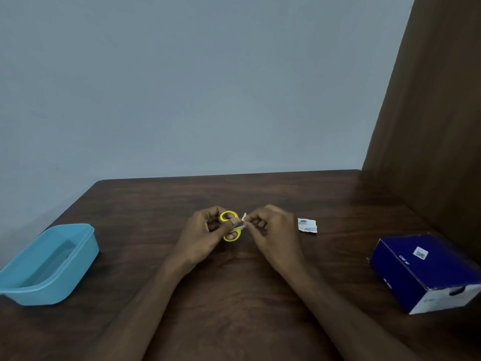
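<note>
At the middle of the dark wooden table (156, 204), well back from its near edge, the person's two hands meet almost fingertip to fingertip. The left hand (205, 230) has its fingers curled round a pair of yellow-handled scissors (230, 237). The two yellow rings show one above the other between the thumb and the fingers, and the thumb lies across them. The blades are hidden by the fingers and by what the other hand holds, so I cannot tell whether they stand apart or together. The right hand (270, 230) pinches a small white scrap (244, 217) between thumb and fingertips, with the other fingers tucked in under the palm. The scrap sits in the narrow gap between the hands, just beside the upper ring, and it is too small and blurred to say what it is made of. Both forearms run back toward the near edge, low over the table. Just to the right of the right hand, apart from it, a torn white packet (307, 225) with dark print lies flat on the wood. Far off to the left a light blue plastic container (78, 269) stands near the table's left edge, open at the top. To the right a dark blue cardboard box (421, 272) rests at an angle, with a small white label on its upper face. A grey-blue wall (182, 87) rises behind the table, and a brown wooden panel (437, 113) closes off the right side.
</note>
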Demonstrator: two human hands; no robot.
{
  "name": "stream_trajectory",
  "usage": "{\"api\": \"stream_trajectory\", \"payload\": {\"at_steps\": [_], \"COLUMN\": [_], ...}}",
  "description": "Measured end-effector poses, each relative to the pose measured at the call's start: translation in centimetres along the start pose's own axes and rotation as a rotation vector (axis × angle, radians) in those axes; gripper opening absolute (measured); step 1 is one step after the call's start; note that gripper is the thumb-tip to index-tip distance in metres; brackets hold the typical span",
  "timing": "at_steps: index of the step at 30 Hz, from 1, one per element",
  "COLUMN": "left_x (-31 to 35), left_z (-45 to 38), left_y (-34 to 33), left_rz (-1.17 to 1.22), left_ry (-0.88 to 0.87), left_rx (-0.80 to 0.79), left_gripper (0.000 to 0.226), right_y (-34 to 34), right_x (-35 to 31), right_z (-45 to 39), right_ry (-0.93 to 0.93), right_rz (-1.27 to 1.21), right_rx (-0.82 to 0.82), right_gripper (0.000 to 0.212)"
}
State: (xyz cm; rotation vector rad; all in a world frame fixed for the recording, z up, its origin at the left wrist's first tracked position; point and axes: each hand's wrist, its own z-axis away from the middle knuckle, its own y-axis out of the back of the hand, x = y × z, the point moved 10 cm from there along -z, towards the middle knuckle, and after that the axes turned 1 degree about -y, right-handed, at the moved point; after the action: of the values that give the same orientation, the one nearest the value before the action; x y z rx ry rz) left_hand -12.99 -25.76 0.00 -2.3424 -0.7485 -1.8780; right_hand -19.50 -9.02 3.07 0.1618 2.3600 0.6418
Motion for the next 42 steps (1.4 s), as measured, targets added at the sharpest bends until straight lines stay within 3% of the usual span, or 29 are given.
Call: {"api": "stream_trajectory", "payload": {"at_steps": [3, 8, 15, 18, 21, 25, 27, 33, 37, 39, 42], "left_x": [0.0, 0.4, 0.7, 1.3, 2.9, 5.2, 4.8, 3.6, 3.4, 2.6, 0.9], "left_z": [0.0, 0.0, 0.0, 0.1, 0.7, 1.9, 2.0, 1.9, 1.6, 1.2, 1.0], "left_y": [0.0, 0.0, 0.1, 0.9, 1.6, -2.0, -3.3, -2.8, -2.7, -2.5, -3.2], "left_rz": [-0.031, -0.057, -0.042, -0.044, -0.199, -0.589, -0.62, -0.62, -0.59, -0.676, -0.884], "left_ry": [-0.002, -0.05, -0.081, -0.125, -0.257, -0.608, -0.602, -0.423, -0.379, -0.328, -0.251], "left_rx": [0.01, 0.002, 0.009, 0.109, 0.213, -0.034, -0.141, -0.226, -0.196, -0.152, -0.214], "left_gripper": [0.007, 0.01, 0.008, 0.012, 0.019, 0.031, 0.033, 0.045, 0.037, 0.05, 0.075], "right_y": [0.9, -0.4, 0.7, 2.2, 3.9, 4.2, 4.4, 4.6, 4.8, 4.4, 2.7], "right_x": [0.5, -1.7, -0.5, -0.6, 1.0, 3.0, 3.1, 3.2, 3.7, 3.8, 3.0], "right_z": [-0.2, 0.3, -0.2, -0.3, -0.7, -0.6, -0.6, -0.6, -0.7, -0.7, -0.6], "right_ry": [-0.008, 0.111, 0.056, 0.007, -0.102, -0.221, -0.226, -0.236, -0.257, -0.257, -0.193], "right_rz": [0.026, -0.012, 0.017, -0.048, -0.115, -0.155, -0.154, -0.162, -0.16, -0.134, -0.059], "right_rx": [0.042, -0.051, 0.014, 0.124, 0.228, 0.244, 0.251, 0.254, 0.269, 0.23, 0.103], "right_gripper": [0.015, 0.008, 0.015, 0.012, 0.01, 0.009, 0.008, 0.01, 0.011, 0.014, 0.012]}}
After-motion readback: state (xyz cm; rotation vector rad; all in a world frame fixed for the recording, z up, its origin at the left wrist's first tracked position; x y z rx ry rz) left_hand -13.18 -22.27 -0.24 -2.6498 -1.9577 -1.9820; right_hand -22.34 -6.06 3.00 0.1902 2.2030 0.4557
